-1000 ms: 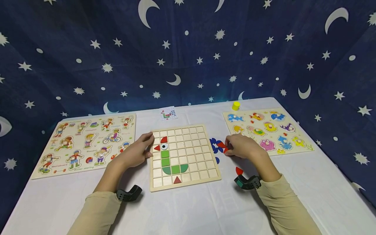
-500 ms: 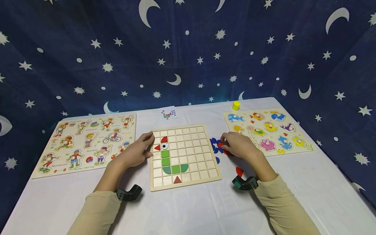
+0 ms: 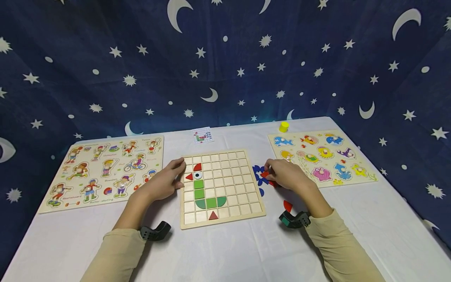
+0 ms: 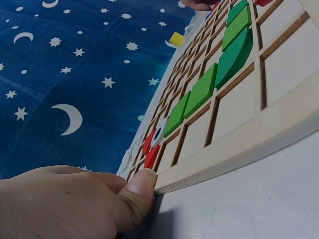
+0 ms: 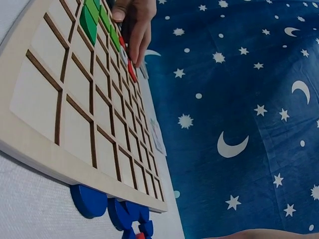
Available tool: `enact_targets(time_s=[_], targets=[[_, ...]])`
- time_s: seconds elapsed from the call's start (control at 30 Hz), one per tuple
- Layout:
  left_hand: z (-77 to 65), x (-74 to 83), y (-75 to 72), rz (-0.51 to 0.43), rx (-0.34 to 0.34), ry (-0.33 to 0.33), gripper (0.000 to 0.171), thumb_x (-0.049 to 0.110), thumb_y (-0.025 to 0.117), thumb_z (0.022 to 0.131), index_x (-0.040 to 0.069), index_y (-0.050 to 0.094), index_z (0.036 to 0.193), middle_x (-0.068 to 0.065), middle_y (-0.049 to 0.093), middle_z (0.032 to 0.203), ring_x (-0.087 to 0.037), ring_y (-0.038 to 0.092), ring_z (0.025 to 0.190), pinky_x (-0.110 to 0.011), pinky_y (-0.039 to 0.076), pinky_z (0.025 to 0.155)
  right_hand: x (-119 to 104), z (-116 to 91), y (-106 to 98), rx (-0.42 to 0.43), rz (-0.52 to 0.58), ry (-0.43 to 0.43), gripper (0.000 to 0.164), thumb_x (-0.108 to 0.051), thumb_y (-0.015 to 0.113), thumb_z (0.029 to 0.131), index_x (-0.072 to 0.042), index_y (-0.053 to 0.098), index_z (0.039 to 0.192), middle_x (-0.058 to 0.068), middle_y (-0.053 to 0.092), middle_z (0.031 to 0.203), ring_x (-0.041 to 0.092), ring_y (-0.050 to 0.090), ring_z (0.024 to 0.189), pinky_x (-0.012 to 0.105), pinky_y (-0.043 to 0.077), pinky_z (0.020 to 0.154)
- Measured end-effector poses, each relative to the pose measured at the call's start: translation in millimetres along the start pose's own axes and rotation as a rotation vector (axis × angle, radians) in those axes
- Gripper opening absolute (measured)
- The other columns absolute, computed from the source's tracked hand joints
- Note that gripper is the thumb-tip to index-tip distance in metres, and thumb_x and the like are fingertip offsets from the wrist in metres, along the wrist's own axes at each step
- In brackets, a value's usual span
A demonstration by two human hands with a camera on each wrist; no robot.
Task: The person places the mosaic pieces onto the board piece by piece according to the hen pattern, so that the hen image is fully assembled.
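Nine tiles in the grid board (image 3: 234,181): red quarter (image 3: 198,167) above the eye tile (image 3: 198,175), red beak (image 3: 189,177) to its left, two green squares (image 3: 199,189) below; then a dark green quarter (image 3: 200,204), another green square (image 3: 211,202) and a second dark green quarter (image 3: 221,201) in a row, with a dark red triangle (image 3: 213,215) beneath.
Sports board (image 3: 102,168): figures in cut-outs, left of the grid.
Sea board (image 3: 293,169): animal shapes, at the right.
Blue pieces (image 3: 258,172): clustered just beside the grid's right edge.
Loose red quarter (image 3: 287,206): on the cloth near the right wrist.
Left wrist view: tiles standing above the grooves, and the thumb (image 4: 141,191) against the rim near a corner, plainer than from the head.
Left hand (image 3: 162,183): relaxed, resting on the grid's left edge without clasping it.
Right hand (image 3: 288,173): palm down, fingertips at a red piece (image 3: 264,174) beside the blues; whether it is pinched, I cannot tell.
Right wrist view: only a sliver of that hand, at the bottom edge.
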State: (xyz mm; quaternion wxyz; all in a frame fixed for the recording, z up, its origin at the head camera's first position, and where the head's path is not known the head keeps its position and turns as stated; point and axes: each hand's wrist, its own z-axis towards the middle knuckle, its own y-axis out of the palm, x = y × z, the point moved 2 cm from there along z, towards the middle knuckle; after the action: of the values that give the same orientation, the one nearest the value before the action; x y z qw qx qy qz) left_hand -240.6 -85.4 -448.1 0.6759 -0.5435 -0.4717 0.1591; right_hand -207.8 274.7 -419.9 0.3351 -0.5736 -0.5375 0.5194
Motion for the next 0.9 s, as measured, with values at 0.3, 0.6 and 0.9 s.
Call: enact_targets(time_s=[0.3, 0.6, 0.9], targets=[[-0.6, 0.3, 0.0, 0.012, -0.002, -0.005, 0.067, 0.013, 0.064, 0.089, -0.004, 0.031, 0.145, -0.022, 0.022, 0.154, -0.041, 0.03, 0.138, -0.051, 0.034, 0.108, 0.0, 3.0, 2.4, -0.004, 0.017, 0.015, 0.024, -0.024, 0.069, 0.087, -0.011, 0.063, 0.106, 0.003, 0.065, 0.092, 0.018, 0.055, 0.079, 0.033, 0.047, 0.066], [-1.5, 0.2, -0.2, 0.007, -0.003, -0.011, 0.067, 0.011, 0.064, 0.089, -0.005, 0.031, 0.145, -0.022, 0.021, 0.155, -0.041, 0.029, 0.139, -0.05, 0.034, 0.108, -1.0, 5.8, 4.2, 0.029, 0.062, 0.062, 0.021, -0.027, 0.07, 0.086, -0.011, 0.061, 0.097, 0.002, 0.062, 0.086, 0.019, 0.053, 0.077, 0.033, 0.043, 0.065], [-0.6, 0.8, -0.1, 0.01, 0.001, -0.005, 0.067, 0.011, 0.064, 0.089, -0.004, 0.032, 0.145, -0.021, 0.023, 0.154, -0.04, 0.031, 0.138, -0.05, 0.035, 0.108, -5.5, 2.2, 0.6, 0.104, 0.055, 0.044, 0.016, -0.027, 0.073, 0.084, -0.016, 0.061, 0.085, -0.002, 0.058, 0.074, 0.017, 0.051, 0.068, 0.029, 0.037, 0.057]])
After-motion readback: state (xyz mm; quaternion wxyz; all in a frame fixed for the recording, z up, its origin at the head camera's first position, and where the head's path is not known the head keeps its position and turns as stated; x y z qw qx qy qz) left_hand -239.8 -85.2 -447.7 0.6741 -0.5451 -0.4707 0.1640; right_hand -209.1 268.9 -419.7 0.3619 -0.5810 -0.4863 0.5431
